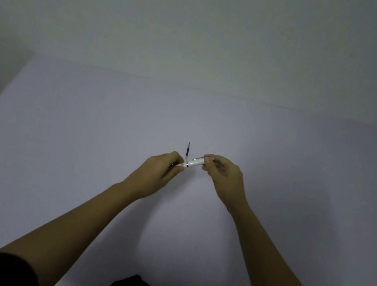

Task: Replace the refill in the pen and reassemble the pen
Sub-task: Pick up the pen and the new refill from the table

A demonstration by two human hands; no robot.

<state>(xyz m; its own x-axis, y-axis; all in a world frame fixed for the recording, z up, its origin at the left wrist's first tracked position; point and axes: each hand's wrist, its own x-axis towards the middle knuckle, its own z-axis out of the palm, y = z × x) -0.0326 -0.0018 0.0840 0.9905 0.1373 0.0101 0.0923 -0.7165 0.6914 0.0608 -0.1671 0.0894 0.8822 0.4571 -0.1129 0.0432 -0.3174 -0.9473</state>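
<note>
1. White pen is held above the pale surface, tilted, between both hands.
2. Left hand pinches the tip end; right hand grips the clip end.
3. A dark refill lies on the surface just behind the pen (old or new, cannot tell).
4. Judgement: pen looks joined at its black band; whether it is being unscrewed or closed is unclear, so progress stays undetermined.

White pen — black band; refill dark, yellow-ended
</note>
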